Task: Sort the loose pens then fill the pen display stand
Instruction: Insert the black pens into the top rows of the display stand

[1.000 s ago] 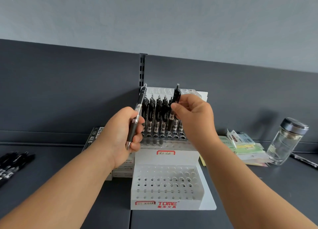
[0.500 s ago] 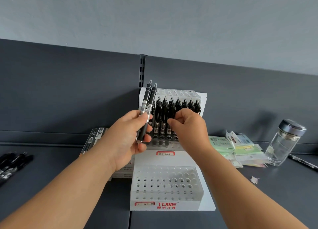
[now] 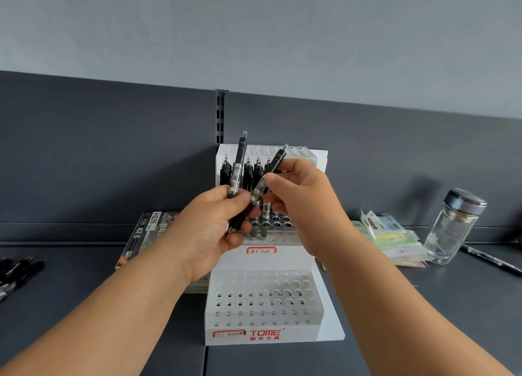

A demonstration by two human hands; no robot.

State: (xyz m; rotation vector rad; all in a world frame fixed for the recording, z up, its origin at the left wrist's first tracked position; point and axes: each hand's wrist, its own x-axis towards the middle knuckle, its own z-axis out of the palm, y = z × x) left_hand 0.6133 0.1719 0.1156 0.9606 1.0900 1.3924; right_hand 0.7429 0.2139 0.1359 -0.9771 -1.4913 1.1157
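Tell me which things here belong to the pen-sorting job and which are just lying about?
Part of the job: pen display stand, upright pen in left hand, tilted pen in right hand, loose pens.
Lying about: glass jar, paper packets.

A white tiered pen display stand (image 3: 262, 330) sits on a dark shelf (image 3: 84, 305), its near tier of holes bare and its middle tier holding a row of black pens (image 3: 250, 173) at the left. In front of that row, the left hand (image 3: 214, 223) grips an upright pen (image 3: 238, 166) by its lower barrel. The right hand (image 3: 299, 203) pinches a second pen (image 3: 271, 169) that tilts to the right; its lower end sits by the left hand's fingers. A pen box (image 3: 149, 231) lies left of the stand, with loose pens (image 3: 17, 271) at the far left edge. To the right are paper packets (image 3: 389, 234), a glass jar (image 3: 452, 226) and another pen (image 3: 491, 260).
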